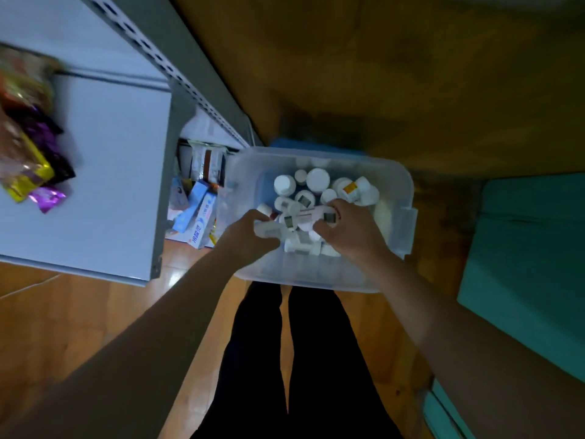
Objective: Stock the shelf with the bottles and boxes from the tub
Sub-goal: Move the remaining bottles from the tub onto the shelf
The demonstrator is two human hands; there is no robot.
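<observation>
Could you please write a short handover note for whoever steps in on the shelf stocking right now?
Left hand: inside the tub, grip on a lying white bottle.
Right hand: also in the tub, grip on a long white box.
Tub: on the floor by the shelf, holding many white bottles.
Done: some blue boxes sit on the lowest level.
Left: nearly everything; the upper shelf holds only snack packets at its far left.

Dim, soft overall; glare on floor [177, 277]; snack packets [28, 137] motion-blurred; wide-angle bending at edges.
</observation>
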